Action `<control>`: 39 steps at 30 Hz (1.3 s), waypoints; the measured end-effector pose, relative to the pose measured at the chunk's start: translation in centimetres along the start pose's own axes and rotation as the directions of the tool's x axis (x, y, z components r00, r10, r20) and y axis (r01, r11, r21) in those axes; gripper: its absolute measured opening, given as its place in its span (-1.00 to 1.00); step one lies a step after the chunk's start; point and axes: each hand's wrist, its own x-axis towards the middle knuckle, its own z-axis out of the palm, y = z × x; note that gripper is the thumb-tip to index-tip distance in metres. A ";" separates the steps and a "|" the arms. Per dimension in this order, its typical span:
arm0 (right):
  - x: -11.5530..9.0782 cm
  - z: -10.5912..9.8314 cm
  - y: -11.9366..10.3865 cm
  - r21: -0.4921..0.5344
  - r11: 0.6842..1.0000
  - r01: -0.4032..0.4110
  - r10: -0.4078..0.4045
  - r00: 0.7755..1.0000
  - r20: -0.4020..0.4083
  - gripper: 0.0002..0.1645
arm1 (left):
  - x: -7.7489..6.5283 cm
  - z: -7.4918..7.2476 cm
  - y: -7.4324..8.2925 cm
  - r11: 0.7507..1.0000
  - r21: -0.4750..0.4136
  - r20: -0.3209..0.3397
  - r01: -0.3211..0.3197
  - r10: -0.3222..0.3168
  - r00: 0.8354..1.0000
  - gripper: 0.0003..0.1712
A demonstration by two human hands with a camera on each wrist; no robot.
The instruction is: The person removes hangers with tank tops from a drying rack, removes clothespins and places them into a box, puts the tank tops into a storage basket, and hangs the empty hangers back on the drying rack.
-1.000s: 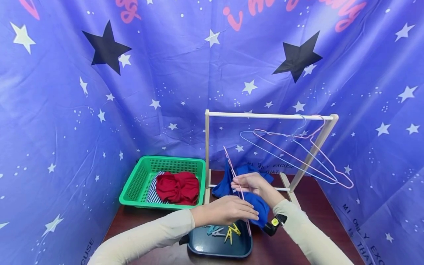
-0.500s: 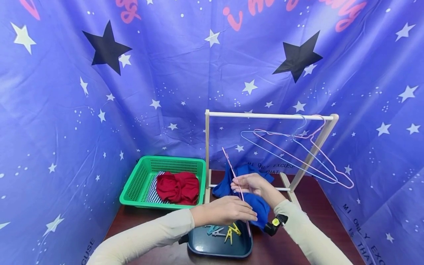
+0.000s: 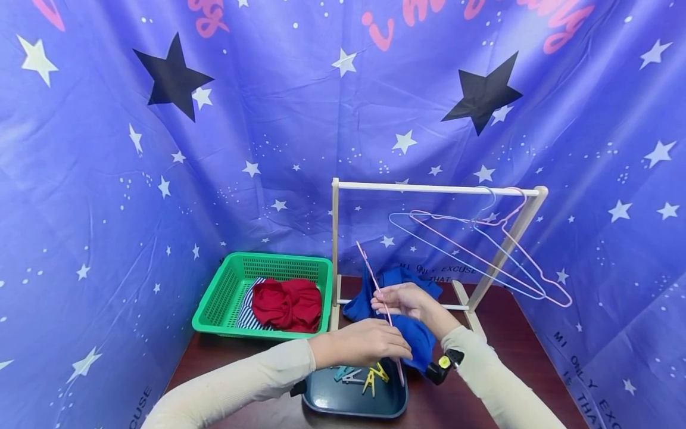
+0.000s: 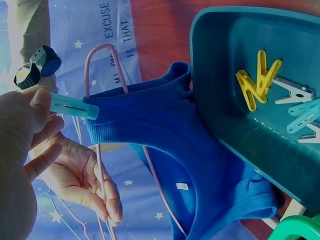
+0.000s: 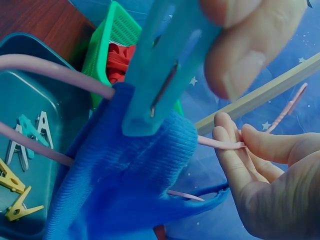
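Observation:
My left hand (image 3: 364,342) pinches a teal clothespin (image 4: 75,106) between thumb and fingers. The clothespin's tip overlaps the ribbed edge of a blue garment (image 4: 145,115), right beside the hanger wire. My right hand (image 3: 404,301) pinches the pink hanger (image 3: 372,271) near its hook side, shown close up as the right hand (image 5: 275,175) in the right wrist view. The garment hangs over the hanger, whose rounded end loops out past the cloth in the left wrist view. A small white label (image 4: 182,186) shows inside the garment.
A dark teal tray (image 3: 356,405) with several clothespins (image 3: 370,381) sits below the hands. The green basket (image 3: 214,325) at left holds red cloth (image 3: 289,304) and striped cloth. Behind stands a wooden rack (image 3: 407,187); a blue hanger (image 3: 429,238) and a pink one hang from it.
Both hands and the pink hanger have shifted slightly left and toward the wearer. The grips look unchanged.

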 end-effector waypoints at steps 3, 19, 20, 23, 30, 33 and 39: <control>0.1 0.0 0.1 0.008 1.000 0.001 -0.001 1.000 0.005 -0.70 | 0.0 0.1 0.0 1.000 -0.024 -0.021 0.004 -0.005 1.000 -0.74; 0.1 0.3 0.5 0.007 1.000 -0.002 0.002 1.000 0.006 -0.54 | 0.3 -0.4 0.5 0.999 0.006 -0.029 0.037 -0.037 0.999 -0.84; 0.0 0.3 0.5 0.007 1.000 -0.001 0.001 1.000 0.005 -0.54 | 0.3 -0.4 0.6 0.999 0.006 -0.032 0.040 -0.039 0.999 -0.85; 0.0 0.4 0.5 0.009 1.000 -0.003 0.003 1.000 0.003 -0.52 | 0.3 -0.3 0.6 0.999 -0.014 -0.058 0.045 -0.045 0.997 -0.87; 0.2 0.4 0.7 -0.006 1.000 0.000 0.000 1.000 0.007 -0.51 | 0.3 0.0 0.7 0.997 -0.057 -0.112 0.046 -0.052 0.992 -0.88; 0.2 0.5 0.8 -0.005 1.000 0.000 0.000 1.000 0.006 -0.53 | 0.4 0.0 0.7 0.997 -0.057 -0.106 0.050 -0.055 0.993 -0.85; 0.2 0.7 0.9 -0.002 1.000 0.004 -0.004 1.000 0.019 -0.54 | 0.6 0.0 0.5 0.990 -0.120 -0.072 0.081 -0.090 0.993 -0.73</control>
